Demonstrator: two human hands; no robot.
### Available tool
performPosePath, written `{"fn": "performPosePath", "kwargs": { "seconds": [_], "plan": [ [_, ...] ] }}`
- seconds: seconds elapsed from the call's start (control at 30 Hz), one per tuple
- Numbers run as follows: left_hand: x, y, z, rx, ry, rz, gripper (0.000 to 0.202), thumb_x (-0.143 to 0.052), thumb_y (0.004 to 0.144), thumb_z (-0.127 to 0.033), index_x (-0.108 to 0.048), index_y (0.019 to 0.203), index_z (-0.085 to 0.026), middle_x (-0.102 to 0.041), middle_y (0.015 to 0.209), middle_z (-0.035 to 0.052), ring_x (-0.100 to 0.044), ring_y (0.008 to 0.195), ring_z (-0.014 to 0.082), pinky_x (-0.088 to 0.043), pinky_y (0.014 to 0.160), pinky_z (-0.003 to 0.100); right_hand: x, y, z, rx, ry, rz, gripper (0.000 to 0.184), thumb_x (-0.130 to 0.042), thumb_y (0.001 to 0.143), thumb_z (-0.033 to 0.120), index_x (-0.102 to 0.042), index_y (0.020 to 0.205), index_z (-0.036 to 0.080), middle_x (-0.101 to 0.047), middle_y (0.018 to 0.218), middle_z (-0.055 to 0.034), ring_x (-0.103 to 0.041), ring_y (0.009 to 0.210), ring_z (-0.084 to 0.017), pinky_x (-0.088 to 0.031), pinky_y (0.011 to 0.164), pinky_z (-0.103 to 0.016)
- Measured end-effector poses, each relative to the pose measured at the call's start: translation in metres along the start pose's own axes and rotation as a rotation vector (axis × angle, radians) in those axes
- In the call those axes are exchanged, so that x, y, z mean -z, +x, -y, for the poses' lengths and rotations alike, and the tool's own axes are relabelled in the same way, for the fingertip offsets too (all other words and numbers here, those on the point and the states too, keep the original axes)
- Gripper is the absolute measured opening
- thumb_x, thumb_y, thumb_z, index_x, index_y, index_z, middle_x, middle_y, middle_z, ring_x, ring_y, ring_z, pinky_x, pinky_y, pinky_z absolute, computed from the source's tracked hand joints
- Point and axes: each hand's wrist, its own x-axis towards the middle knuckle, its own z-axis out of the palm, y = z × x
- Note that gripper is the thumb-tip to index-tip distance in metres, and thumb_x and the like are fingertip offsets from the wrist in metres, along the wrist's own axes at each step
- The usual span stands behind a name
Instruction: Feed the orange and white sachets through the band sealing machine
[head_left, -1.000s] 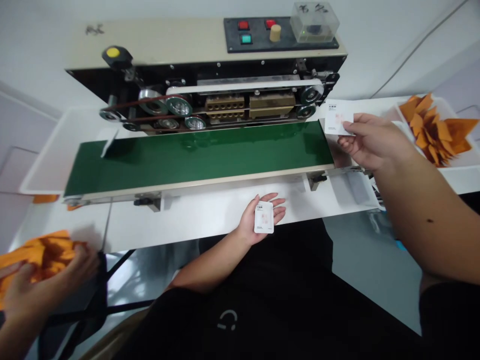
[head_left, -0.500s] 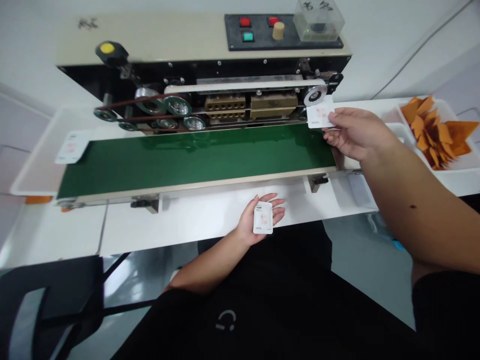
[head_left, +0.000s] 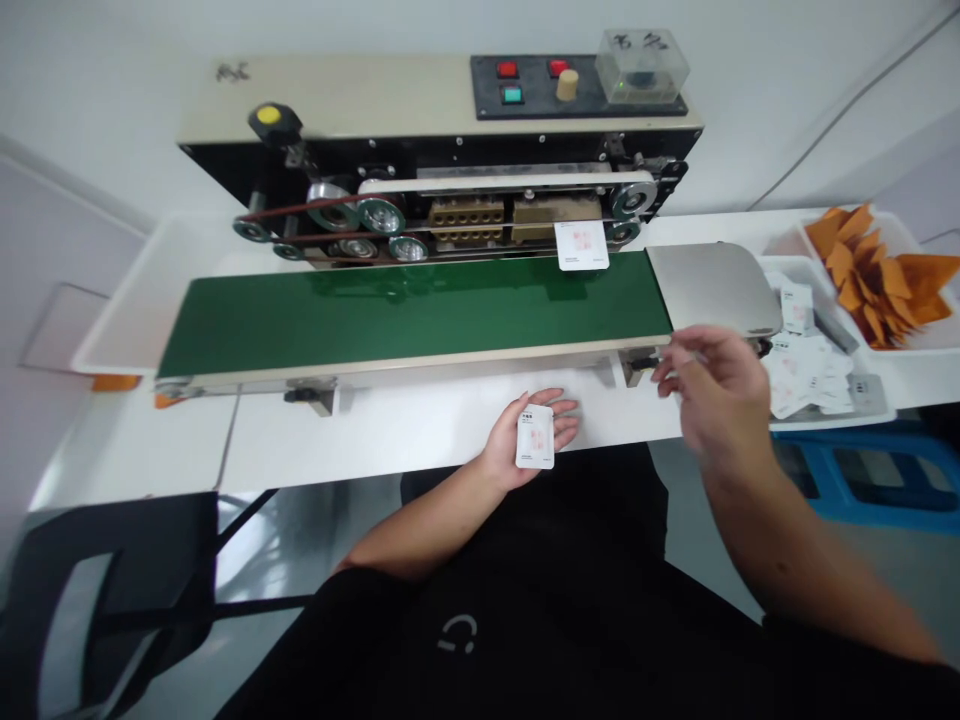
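On the upturned palm of my left hand (head_left: pixel 499 455) rests a small white sachet (head_left: pixel 535 438) with pink print, held near the thumb. My right hand (head_left: pixel 724 390), a little blurred, is in front of the belt's right end. Its fingers are loosely bent, and I see nothing in them. Another white sachet (head_left: pixel 582 247) stands with its top edge in the sealing machine (head_left: pixel 442 105), at the rollers above the green conveyor belt (head_left: pixel 420 315).
A white tray (head_left: pixel 840 425) of sachets lies to the right, beside a bin of orange pouches (head_left: pixel 874 275). A white bin (head_left: pixel 124 300) stands left of the belt. Below right is a blue stool (head_left: pixel 885 485); a dark chair (head_left: pixel 112 590) is lower left.
My right hand has let go of its sachet and drawn back toward me. That sachet has moved left along the machine. The view has shifted, and the sachet at the belt's left end is gone.
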Motion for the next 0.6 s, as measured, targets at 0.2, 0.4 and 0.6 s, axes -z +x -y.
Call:
{"fn": "performPosePath", "kwargs": {
  "seconds": [0.2,0.4,0.6],
  "plan": [
    [-0.012,-0.004,0.006,-0.098,0.022,-0.006,0.034,-0.075,0.085,-0.038,-0.071,0.113,-0.019,-0.077,0.120,0.0120,-0.076,0.099,0.0250,-0.053,0.109,0.046,0.006,-0.078,-0.047,-0.365,-0.038,0.359,0.018,-0.082,0.091,0.040,-0.074,0.093,0.024,-0.067,0.073,-0.0013,-0.060,0.060,-0.014,-0.045,0.050,-0.024],
    [-0.029,-0.008,0.009,-0.205,0.160,0.101,0.036,-0.075,0.087,-0.046,-0.068,0.112,-0.021,-0.077,0.122,0.0118,-0.074,0.118,0.0317,-0.046,0.117,0.051,-0.016,-0.108,-0.056,-0.540,0.010,0.671,0.035,-0.083,0.089,0.053,-0.076,0.096,0.020,-0.075,0.085,-0.0061,-0.066,0.067,-0.016,-0.048,0.054,-0.025],
    [-0.033,-0.017,0.004,-0.368,0.408,0.140,0.050,-0.086,0.086,-0.050,-0.069,0.124,-0.022,-0.076,0.139,0.0143,-0.071,0.128,0.0335,-0.049,0.115,0.049,-0.025,-0.105,-0.056,-0.497,0.057,0.612,0.038,-0.084,0.089,0.054,-0.073,0.086,0.018,-0.071,0.071,-0.0025,-0.056,0.055,-0.011,-0.043,0.053,-0.024]
  ]
}}
